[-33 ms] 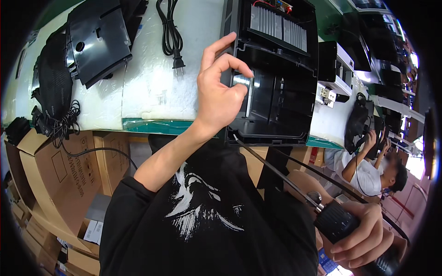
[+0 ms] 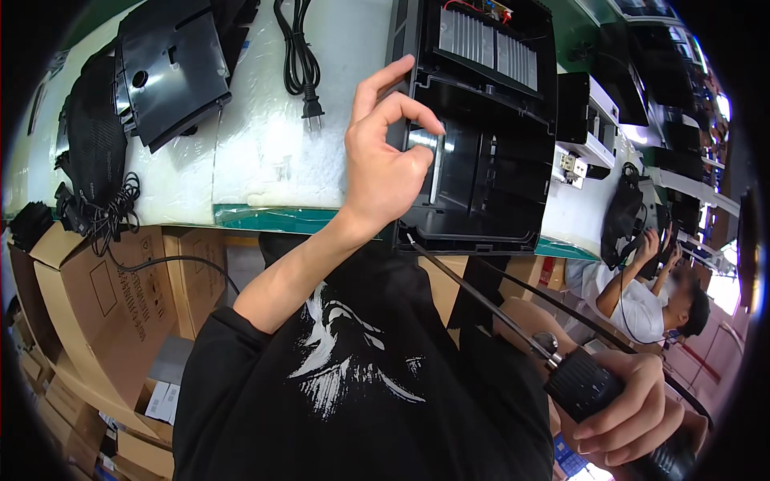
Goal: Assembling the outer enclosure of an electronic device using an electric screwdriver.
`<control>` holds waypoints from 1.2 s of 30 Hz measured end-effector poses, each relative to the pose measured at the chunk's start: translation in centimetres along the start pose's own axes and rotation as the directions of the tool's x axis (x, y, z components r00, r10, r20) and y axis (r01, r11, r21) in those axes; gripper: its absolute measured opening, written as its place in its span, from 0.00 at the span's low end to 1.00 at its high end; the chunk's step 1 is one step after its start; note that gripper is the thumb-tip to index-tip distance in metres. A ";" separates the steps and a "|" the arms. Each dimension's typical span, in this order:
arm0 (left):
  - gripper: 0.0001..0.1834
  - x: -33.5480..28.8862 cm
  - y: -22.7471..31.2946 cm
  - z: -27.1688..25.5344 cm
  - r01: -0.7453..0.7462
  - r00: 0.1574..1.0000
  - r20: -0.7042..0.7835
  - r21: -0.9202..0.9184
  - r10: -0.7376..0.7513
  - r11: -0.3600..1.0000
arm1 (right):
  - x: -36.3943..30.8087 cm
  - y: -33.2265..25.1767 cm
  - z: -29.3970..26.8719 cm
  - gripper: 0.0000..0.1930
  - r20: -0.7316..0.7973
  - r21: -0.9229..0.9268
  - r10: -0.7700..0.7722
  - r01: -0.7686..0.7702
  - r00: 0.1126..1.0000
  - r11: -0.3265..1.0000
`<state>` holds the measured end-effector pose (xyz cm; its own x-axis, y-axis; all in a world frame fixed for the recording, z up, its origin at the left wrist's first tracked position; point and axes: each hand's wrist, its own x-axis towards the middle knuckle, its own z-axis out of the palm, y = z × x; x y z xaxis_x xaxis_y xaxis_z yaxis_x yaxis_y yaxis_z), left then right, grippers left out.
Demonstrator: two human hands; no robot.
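Observation:
A large black plastic housing (image 2: pixel 513 180) stands at the table's front edge, its open hollow facing me. Over its left wall lies my left hand (image 2: pixel 383 164), fingers curved and apart. Its thumb and index finger bend toward each other with a gap between, and I see nothing held there. My right hand (image 2: pixel 642 417), at lower right, is wrapped round the black grip of an electric screwdriver (image 2: pixel 584 385). The long thin bit (image 2: pixel 481 298) slants up to the left. Its tip reaches the housing's near left corner; whether a screw is there is too small to tell.
A coiled black power cord (image 2: pixel 301 68) lies left of the housing, with a black plastic panel (image 2: pixel 175 76) and cables (image 2: pixel 112 212) farther left. Cardboard boxes (image 2: pixel 112 305) stand below the table's left side. At right, a person (image 2: pixel 642 297) works nearby.

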<state>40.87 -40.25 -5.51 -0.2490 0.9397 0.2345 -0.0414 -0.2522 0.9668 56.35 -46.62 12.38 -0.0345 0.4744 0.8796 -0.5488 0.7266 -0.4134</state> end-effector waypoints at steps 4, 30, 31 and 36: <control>0.13 0.0 0.0 0.2 -0.011 1.000 0.001 -0.021 0.011 1.000 | -0.4 0.6 0.3 0.24 -0.033 -0.096 0.039 -0.042 0.999 0.995; 0.15 0.4 -0.3 0.5 -0.080 0.997 0.016 -0.009 0.080 0.997 | -5.5 3.5 -0.1 0.27 -0.024 -0.340 0.278 -0.270 0.960 0.901; 0.15 0.4 -0.3 0.5 -0.072 0.997 0.015 -0.023 0.073 0.997 | -5.7 3.4 -0.2 0.25 -0.031 -0.340 0.308 -0.300 0.951 0.891; 0.14 0.2 -0.4 0.2 -0.076 0.995 0.056 -0.030 0.078 0.997 | -6.0 3.0 -0.1 0.14 -0.053 -0.334 0.452 -0.442 0.890 0.833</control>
<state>41.07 -39.89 -5.84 -0.1973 0.9286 0.3143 -0.0512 -0.3299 0.9426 54.99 -47.29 5.82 -0.2349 0.7770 0.5840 -0.1630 0.5608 -0.8117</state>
